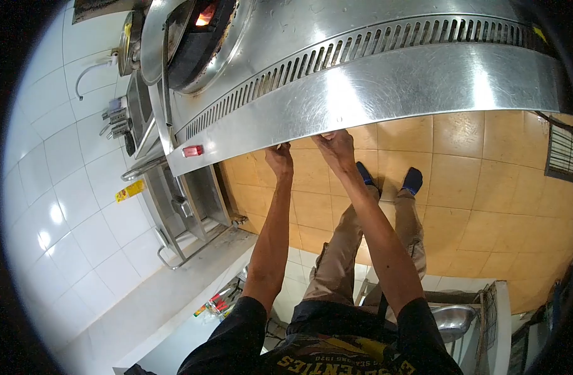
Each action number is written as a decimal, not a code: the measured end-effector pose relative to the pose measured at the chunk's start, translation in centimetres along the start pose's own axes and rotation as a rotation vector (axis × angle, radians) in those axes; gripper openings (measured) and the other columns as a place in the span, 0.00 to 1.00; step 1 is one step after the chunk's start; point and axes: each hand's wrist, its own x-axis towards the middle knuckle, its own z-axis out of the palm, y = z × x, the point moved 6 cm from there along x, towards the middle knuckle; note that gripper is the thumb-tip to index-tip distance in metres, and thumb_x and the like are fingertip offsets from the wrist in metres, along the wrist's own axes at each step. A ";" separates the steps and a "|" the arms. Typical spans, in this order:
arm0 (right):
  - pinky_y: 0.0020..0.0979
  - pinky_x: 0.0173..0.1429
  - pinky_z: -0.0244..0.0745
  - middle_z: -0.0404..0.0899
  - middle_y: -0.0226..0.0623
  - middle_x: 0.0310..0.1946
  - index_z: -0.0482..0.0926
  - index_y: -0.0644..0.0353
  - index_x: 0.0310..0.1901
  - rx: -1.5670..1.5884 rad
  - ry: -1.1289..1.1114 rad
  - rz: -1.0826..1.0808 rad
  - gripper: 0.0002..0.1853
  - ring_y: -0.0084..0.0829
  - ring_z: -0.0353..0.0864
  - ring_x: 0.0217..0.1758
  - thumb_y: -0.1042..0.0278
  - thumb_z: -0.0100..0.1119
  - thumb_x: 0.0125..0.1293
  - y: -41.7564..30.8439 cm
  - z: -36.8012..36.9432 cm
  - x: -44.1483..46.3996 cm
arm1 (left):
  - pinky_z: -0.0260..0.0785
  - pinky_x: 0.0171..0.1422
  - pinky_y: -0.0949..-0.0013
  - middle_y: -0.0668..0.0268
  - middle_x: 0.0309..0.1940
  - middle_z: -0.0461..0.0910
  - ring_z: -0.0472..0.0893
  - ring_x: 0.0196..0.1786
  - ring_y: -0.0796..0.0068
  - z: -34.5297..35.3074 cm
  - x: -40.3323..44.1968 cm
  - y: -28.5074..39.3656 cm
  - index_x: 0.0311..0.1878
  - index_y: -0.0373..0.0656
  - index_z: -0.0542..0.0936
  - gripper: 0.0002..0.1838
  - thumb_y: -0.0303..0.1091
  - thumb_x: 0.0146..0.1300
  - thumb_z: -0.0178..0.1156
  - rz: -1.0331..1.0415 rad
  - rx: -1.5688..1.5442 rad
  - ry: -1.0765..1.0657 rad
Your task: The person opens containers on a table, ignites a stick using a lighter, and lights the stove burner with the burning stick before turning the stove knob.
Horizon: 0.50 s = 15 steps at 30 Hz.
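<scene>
My left hand is just below the front edge of a stainless steel stove counter. Its fingers are curled together, and what they grip is hidden by the edge. Close to its right, my right hand reaches under the same edge with bent fingers, their tips out of sight. A small red box-like object lies on the counter's front strip, left of both hands. At the upper left, an orange flame glows inside the dark round burner.
A slotted drain channel runs along the counter. To the left are a tap, hanging utensils, a yellow packet and a metal rack. Behind me, a metal bowl sits on a shelf. The floor is tiled.
</scene>
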 end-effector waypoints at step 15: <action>0.36 0.49 0.77 0.82 0.46 0.42 0.74 0.67 0.50 -0.024 -0.022 -0.032 0.26 0.36 0.83 0.44 0.52 0.64 0.60 -0.5 -0.2 -0.1 | 0.71 0.47 0.64 0.62 0.44 0.73 0.76 0.42 0.69 1.1 -0.8 1.7 0.61 0.45 0.64 0.17 0.31 0.71 0.49 -0.029 -0.184 0.033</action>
